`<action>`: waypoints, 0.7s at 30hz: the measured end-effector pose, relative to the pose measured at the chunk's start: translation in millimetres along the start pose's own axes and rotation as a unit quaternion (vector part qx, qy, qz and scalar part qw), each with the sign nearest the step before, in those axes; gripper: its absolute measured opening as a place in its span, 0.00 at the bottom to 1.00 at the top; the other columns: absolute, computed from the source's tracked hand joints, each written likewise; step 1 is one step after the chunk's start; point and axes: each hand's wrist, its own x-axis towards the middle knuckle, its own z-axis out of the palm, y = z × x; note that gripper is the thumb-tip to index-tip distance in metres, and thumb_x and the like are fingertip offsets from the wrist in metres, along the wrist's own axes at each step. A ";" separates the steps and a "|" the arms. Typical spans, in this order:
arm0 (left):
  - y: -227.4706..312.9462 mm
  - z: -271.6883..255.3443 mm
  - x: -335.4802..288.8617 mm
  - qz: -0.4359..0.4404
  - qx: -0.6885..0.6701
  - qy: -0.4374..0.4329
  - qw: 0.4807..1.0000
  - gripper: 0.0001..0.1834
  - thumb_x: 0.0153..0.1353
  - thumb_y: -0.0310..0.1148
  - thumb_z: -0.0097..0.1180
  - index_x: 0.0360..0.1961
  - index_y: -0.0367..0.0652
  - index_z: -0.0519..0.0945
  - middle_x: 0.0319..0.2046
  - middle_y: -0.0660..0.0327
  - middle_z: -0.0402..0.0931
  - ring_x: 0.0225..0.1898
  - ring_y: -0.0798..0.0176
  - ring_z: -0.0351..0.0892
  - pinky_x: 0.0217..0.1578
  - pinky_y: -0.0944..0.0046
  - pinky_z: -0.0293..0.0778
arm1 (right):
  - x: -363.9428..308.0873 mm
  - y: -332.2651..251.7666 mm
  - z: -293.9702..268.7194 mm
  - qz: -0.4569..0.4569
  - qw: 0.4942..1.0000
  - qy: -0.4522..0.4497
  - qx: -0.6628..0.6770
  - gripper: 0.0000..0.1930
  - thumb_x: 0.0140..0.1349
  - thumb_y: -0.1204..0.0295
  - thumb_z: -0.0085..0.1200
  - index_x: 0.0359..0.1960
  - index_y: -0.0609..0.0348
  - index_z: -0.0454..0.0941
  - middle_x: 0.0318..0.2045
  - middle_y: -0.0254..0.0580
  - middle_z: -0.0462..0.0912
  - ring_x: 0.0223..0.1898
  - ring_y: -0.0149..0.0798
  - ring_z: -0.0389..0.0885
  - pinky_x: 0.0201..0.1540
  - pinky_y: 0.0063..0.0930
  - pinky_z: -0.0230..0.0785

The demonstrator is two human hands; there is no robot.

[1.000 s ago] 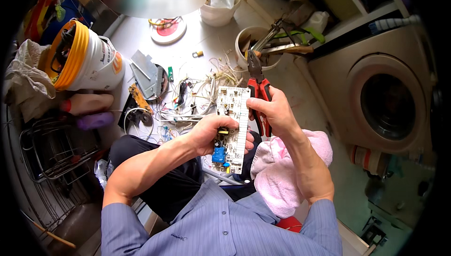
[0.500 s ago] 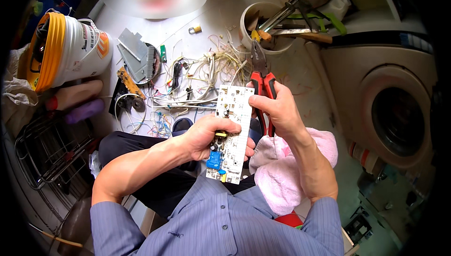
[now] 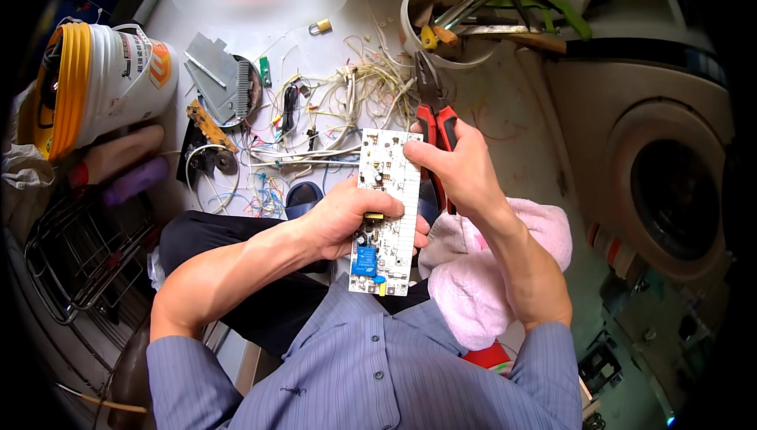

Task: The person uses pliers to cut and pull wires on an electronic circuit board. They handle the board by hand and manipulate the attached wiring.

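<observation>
A long white circuit board (image 3: 400, 233) is held upright in front of my chest, with a blue block component (image 3: 364, 261) near its lower end. My left hand (image 3: 347, 215) grips it from the left side, thumb across its face and fingertips showing past the right edge. My right hand (image 3: 457, 163) is closed round red-and-black pliers (image 3: 435, 118), jaws pointing away from me. The right thumb rests on the board's upper right corner. Most of the right fingers are hidden behind the pliers and board.
Beyond the board lies a tangle of loose wires (image 3: 371, 91), with metal heat-sink parts (image 3: 219, 75) to its left. A white-and-yellow bucket (image 3: 118, 83) stands left, a tool bucket (image 3: 408, 24) far right. A pink towel (image 3: 473, 304) lies by my right forearm; a washing machine (image 3: 576, 106) is at right.
The board and both hands have shifted slightly up in the picture, and the board stands a little straighter. The pliers have moved slightly left and up. Both grips are kept.
</observation>
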 end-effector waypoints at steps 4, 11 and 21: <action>-0.4 -0.2 -0.2 0.006 0.012 -0.004 1.000 0.23 0.60 0.19 0.51 0.58 0.26 0.68 0.43 0.33 0.82 0.43 0.37 0.88 0.46 0.41 0.88 | 2.0 3.8 0.6 0.000 1.000 -0.001 0.016 0.11 0.57 0.71 0.65 0.37 0.64 0.78 0.24 0.32 0.79 0.25 0.24 0.73 0.28 0.24 0.67; -0.1 -1.7 0.8 0.007 0.022 -0.017 1.000 0.25 0.59 0.19 0.51 0.59 0.28 0.67 0.44 0.34 0.83 0.44 0.38 0.89 0.46 0.42 0.88 | -0.7 3.3 -1.8 -0.004 1.000 0.005 -0.012 0.18 0.53 0.69 0.67 0.42 0.67 0.78 0.26 0.34 0.80 0.29 0.26 0.76 0.34 0.24 0.71; -1.6 -3.8 1.7 0.009 0.039 -0.007 0.999 0.29 0.59 0.19 0.49 0.65 0.32 0.65 0.43 0.38 0.84 0.44 0.44 0.89 0.46 0.45 0.88 | -2.9 0.2 -5.9 -0.034 0.996 -0.024 -0.081 0.27 0.48 0.68 0.67 0.50 0.69 0.77 0.34 0.39 0.81 0.34 0.29 0.77 0.41 0.26 0.73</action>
